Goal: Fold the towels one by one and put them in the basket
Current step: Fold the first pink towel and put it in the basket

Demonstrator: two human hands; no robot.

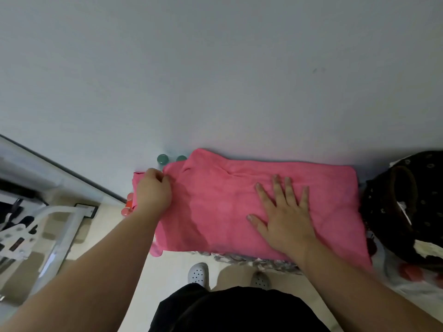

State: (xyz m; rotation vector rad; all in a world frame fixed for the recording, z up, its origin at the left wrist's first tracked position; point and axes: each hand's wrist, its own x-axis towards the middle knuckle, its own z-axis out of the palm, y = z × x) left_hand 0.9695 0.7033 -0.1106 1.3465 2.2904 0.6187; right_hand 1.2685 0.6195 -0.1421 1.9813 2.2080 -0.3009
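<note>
A pink towel (215, 207) lies spread flat on a small table against the wall, partly folded, with a flap doubled over along its far edge. My left hand (154, 190) pinches the towel's far left corner. My right hand (285, 212) rests flat on the right half with fingers spread, pressing the cloth down. A dark patterned basket (412, 212) stands at the right, right beside the towel's right edge.
Two green caps (163, 159) poke up behind the towel at the wall. Red objects (126, 207) sit at the table's left edge. A metal frame (60, 224) stands on the floor at the left. My feet in white shoes (197, 274) are below the table.
</note>
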